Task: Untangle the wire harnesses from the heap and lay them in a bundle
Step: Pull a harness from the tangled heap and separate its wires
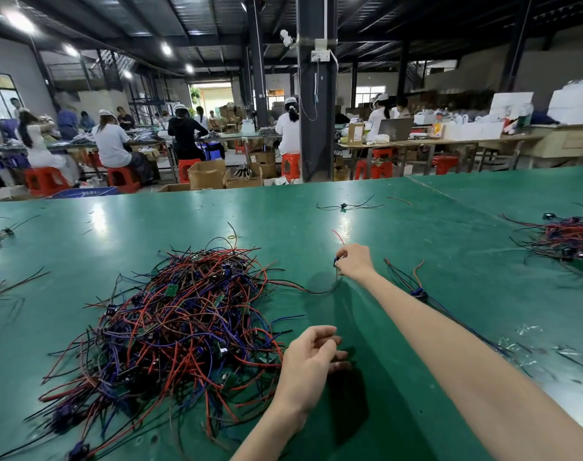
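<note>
Head view: above the green tabletop point(416, 227), the right hand point(354, 261) pinches one harness point(335, 260) just right of the tangled heap point(183, 321); the left hand point(311, 354) hangs loosely curled at the heap's edge, any hold unclear

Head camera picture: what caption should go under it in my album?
Right hand pinches a harness beside the tangled heap on a green table, left hand close by.

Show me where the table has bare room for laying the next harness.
Bare green lies between the heap and the right forearm, and beyond the heap toward the lone harness. Crowded: right of that arm, bundle and pile.
</note>
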